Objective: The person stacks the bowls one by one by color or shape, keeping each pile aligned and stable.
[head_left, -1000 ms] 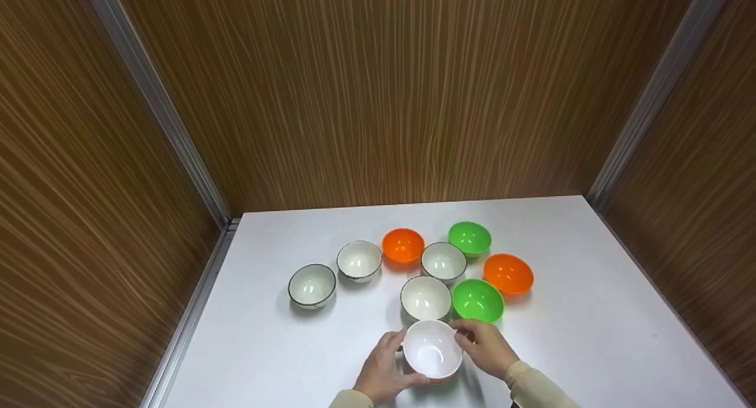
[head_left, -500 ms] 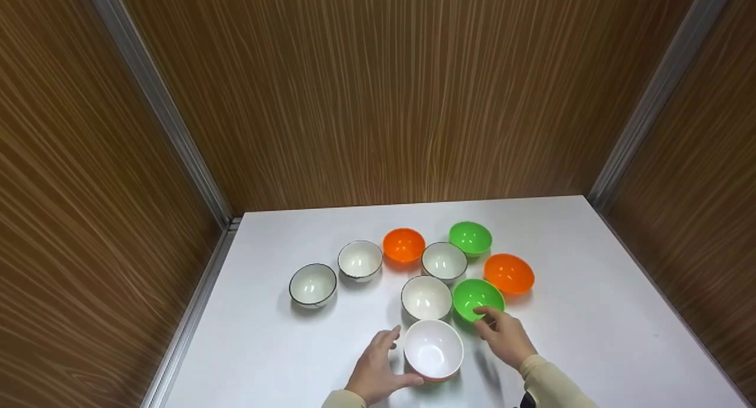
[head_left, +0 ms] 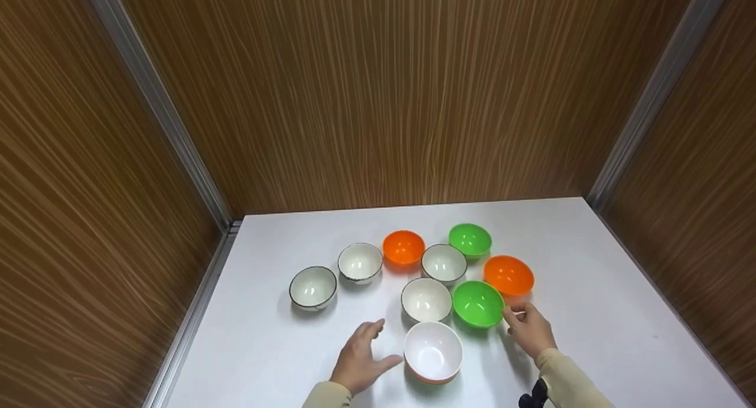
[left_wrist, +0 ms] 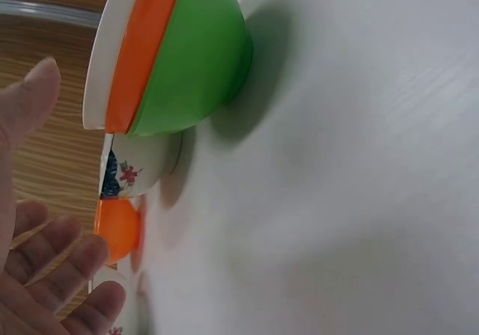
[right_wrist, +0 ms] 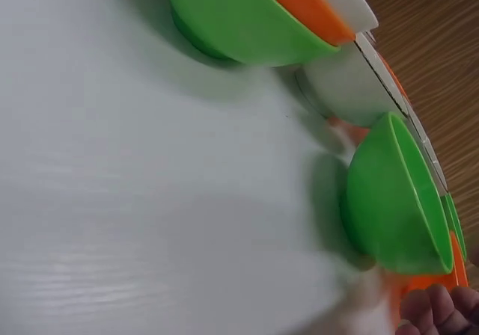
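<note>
A nested stack stands near the front of the table: a white bowl (head_left: 434, 352) on top, an orange bowl (left_wrist: 150, 47) below it and a green bowl (left_wrist: 198, 66) at the bottom. Left of this stack, my left hand (head_left: 359, 359) is spread with thumb and fingers apart, holding nothing. My right hand (head_left: 531, 330) is beside the right rim of the nearer single green bowl (head_left: 478, 304), its fingers bent; whether they touch the rim is hard to tell. In the right wrist view, fingertips (right_wrist: 441, 309) appear just below that bowl.
An orange bowl (head_left: 508, 276) sits behind my right hand. Dark-rimmed white bowls stand behind the stack (head_left: 426, 300), further back (head_left: 444, 263), and to the left (head_left: 313, 287) (head_left: 360, 262). Another orange bowl (head_left: 403, 247) and green bowl (head_left: 470, 240) are at the back. Wood-grain walls enclose the table.
Both hands have let go of the white bowl, which now rests in the stack. My left hand has drawn away leftward; my right hand has passed over the green bowl to its right side.
</note>
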### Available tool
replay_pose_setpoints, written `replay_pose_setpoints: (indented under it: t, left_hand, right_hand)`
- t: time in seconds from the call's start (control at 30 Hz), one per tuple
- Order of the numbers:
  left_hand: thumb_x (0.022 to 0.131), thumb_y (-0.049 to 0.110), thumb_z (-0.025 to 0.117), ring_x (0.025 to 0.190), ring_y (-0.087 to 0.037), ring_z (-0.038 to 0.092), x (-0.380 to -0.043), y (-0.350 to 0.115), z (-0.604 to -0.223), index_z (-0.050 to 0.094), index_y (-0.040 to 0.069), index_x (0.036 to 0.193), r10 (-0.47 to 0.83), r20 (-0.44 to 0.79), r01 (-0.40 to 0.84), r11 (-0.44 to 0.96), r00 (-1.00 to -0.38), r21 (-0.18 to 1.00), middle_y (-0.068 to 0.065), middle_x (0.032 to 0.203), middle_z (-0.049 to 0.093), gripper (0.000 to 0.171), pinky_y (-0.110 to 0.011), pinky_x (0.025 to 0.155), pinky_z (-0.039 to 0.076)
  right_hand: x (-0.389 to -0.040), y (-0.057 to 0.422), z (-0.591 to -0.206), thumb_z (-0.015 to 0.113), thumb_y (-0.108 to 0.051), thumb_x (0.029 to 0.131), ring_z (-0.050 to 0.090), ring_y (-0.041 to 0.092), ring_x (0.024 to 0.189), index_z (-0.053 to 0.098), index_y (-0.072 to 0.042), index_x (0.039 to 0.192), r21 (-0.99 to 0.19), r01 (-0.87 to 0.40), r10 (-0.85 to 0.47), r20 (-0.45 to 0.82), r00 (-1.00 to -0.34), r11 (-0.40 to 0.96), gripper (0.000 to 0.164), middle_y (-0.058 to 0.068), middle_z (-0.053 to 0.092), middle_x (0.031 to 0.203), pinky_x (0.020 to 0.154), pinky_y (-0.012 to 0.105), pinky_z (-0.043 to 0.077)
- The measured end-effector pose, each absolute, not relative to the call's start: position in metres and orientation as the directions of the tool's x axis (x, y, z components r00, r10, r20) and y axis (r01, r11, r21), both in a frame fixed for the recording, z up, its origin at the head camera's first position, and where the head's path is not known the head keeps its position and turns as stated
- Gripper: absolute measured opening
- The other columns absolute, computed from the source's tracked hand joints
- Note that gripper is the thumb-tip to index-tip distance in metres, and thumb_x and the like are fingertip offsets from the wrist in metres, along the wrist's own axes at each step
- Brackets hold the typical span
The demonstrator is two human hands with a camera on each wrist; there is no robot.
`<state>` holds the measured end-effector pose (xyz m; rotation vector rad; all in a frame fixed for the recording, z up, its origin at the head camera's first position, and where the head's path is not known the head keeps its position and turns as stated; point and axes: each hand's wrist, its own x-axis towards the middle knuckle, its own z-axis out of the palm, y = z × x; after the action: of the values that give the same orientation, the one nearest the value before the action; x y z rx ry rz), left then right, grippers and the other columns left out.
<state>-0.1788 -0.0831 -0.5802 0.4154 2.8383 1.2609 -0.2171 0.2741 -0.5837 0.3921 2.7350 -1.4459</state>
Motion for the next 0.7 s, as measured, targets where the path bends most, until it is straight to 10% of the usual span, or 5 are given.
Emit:
replay_pose_setpoints:
  t: [0.7]
  left_hand:
    - [0.083, 0.053, 0.057, 0.101, -0.011, 0.053, -0.183, -0.081, -0.582, 0.057, 0.016, 0.118, 0.189, 0.053, 0.165, 0.647, -0.981, 0.744, 0.002, 0.108, 0.057, 0.051, -0.035, 0.089, 0.045]
  right_hand:
    - [-0.224, 0.269, -0.598, 0.046, -0.030, 0.095, 0.063, 0.026, 0.074, 0.041, 0.005, 0.124, -0.883, 0.320, 0.142, -0.288, -0.947, 0.343, 0.046, 0.014, 0.065, 0.086, 0.066, 0.034, 0.052]
